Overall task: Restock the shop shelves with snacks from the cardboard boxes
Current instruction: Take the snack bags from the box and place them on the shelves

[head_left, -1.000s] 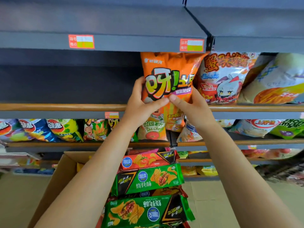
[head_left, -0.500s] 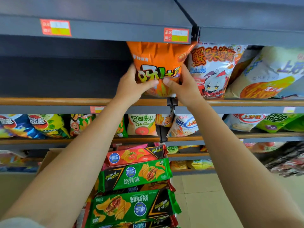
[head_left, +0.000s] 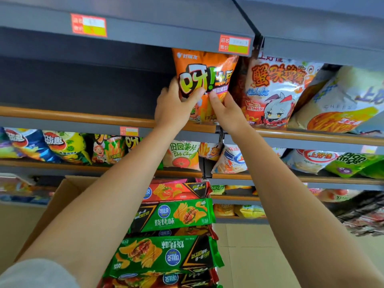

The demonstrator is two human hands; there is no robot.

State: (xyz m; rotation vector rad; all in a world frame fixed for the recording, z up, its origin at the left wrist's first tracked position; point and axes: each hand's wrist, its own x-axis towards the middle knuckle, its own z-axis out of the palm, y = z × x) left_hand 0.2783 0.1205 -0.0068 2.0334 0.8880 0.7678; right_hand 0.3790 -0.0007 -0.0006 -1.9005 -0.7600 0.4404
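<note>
I am facing grey metal shelving [head_left: 128,36] with wood-coloured front strips [head_left: 79,116], running across my whole view. Red-and-yellow price labels [head_left: 89,25] are sitting on the shelf edges. Pale beige floor tiles [head_left: 255,254] are showing below, under soft, even light.

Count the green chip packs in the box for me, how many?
2. One green pack lies under the red pack; the other lies nearer the camera, upside down. More may hide underneath.
</note>
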